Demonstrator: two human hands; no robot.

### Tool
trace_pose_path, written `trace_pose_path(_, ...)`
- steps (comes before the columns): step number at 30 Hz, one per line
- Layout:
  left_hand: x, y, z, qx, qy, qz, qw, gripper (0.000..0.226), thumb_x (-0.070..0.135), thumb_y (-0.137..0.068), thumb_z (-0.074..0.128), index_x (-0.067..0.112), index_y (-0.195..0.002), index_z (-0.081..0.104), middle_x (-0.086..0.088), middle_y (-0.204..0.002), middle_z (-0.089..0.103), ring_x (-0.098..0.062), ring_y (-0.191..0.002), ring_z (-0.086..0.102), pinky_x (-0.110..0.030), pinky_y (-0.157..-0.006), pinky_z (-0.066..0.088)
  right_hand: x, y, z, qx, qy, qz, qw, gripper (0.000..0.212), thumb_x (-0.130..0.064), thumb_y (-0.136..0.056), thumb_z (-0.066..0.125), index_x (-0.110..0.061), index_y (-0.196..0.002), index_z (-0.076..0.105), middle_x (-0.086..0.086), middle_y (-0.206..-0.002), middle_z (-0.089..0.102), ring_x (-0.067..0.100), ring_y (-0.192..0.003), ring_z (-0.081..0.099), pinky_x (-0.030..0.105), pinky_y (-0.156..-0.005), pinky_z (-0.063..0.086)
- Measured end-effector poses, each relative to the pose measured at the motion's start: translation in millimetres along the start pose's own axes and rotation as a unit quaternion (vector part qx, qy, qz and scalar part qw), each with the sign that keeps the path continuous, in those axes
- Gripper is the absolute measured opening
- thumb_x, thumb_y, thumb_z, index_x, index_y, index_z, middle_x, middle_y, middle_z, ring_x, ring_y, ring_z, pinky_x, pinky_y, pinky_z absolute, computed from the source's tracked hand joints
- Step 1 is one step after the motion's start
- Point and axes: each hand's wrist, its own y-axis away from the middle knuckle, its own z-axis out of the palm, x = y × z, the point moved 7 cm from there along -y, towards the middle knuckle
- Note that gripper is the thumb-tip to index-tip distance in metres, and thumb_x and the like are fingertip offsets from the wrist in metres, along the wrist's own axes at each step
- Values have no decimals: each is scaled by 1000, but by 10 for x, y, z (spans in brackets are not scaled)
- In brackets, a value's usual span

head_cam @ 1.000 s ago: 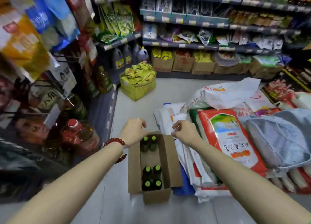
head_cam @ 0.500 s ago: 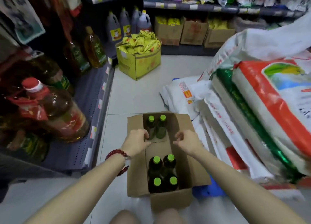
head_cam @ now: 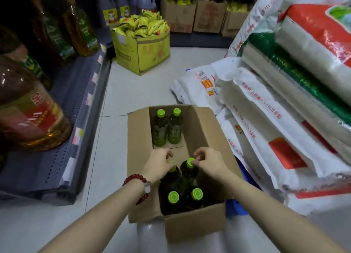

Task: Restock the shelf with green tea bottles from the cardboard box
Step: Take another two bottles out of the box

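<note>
An open cardboard box [head_cam: 207, 131] stands on the floor in front of me. It holds several green tea bottles with bright green caps: two at its far end [head_cam: 167, 128] and several at the near end [head_cam: 182, 197]. My left hand [head_cam: 158, 165] is closed over the cap of the near-left upper bottle. My right hand [head_cam: 208, 161] pinches the cap of the bottle [head_cam: 190, 170] beside it. Both bottles still stand in the box.
A low grey shelf [head_cam: 62, 138] on the left carries big cooking oil bottles [head_cam: 28, 110]. Stacked rice and flour sacks [head_cam: 284, 100] crowd the right. A yellow box of yellow packets [head_cam: 142, 43] stands on the floor farther ahead, with more cartons behind.
My view has dropped and come closer to the box. Both hands moved from the box's middle back to the near group of bottles and closed on two caps.
</note>
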Motion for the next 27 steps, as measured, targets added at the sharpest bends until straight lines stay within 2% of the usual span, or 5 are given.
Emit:
trace_pose_path(9,-51,-51,187,12,-26,-8,1000,40,14,-79,73,11,-117,61,-11,-119,60,-25,-112,56,-33,-96,48,73,-16,145,44,-43,-28,998,18,-17,-83,73,-7,-97,70,2,-79,62,12,-74,56,6,-55,37)
trace_pose_path(13,-87,-108,147,74,37,-45,996,37,11,-82,69,12,-118,61,-13,-119,61,-28,-112,57,-36,-95,48,105,-107,199,59,-85,-21,994,19,-21,-88,67,-8,-101,69,5,-88,67,18,-84,60,23,-72,41)
trace_pose_path(18,-132,-191,134,158,125,-108,974,33,11,-85,64,13,-118,63,-11,-117,65,-28,-113,56,-31,-94,45,221,-228,357,52,-154,0,987,30,-40,-90,62,-15,-103,71,1,-97,73,17,-96,63,25,-79,42)
trace_pose_path(24,-178,-271,305,147,159,-121,969,57,10,-82,69,14,-135,49,-11,-129,60,-26,-122,54,-30,-103,40,285,-308,452,56,-190,-19,980,28,-36,-78,76,-18,-98,68,0,-97,72,20,-97,65,36,-89,51)
trace_pose_path(27,-196,-318,352,133,175,-118,968,49,17,-81,71,13,-129,57,-9,-139,53,-25,-131,46,-28,-107,34,317,-372,486,64,-180,-10,982,29,-28,-77,79,-13,-100,70,8,-105,69,25,-101,63,33,-89,47)
